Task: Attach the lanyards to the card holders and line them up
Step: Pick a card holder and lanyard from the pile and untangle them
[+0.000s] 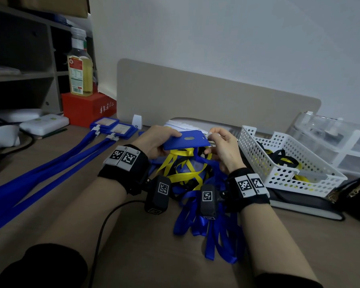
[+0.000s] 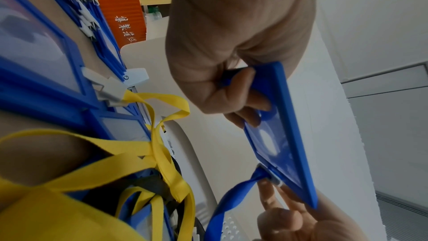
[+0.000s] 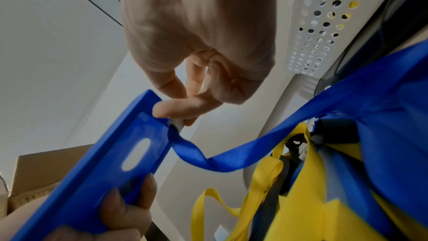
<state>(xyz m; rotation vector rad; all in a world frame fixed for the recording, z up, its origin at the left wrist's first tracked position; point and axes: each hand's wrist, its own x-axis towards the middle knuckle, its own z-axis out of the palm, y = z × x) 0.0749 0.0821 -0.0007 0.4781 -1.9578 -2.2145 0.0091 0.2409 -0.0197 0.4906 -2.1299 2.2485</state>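
At frame centre I hold a blue card holder (image 1: 187, 140) flat above a tangled heap of blue and yellow lanyards (image 1: 192, 177), a blue lanyard's white clip (image 3: 177, 123) at its right edge. Finished holders (image 1: 114, 126) lie lined up, upper left.

Bare counter (image 1: 146, 242) lies open in front between the forearms. Ahead, a tangle of blue and yellow lanyards (image 1: 187, 175) fills the middle; a white perforated basket (image 1: 283, 163) blocks the right, finished card holders (image 1: 114, 127) and their straps the left — behind stands a beige divider panel (image 1: 206, 96).
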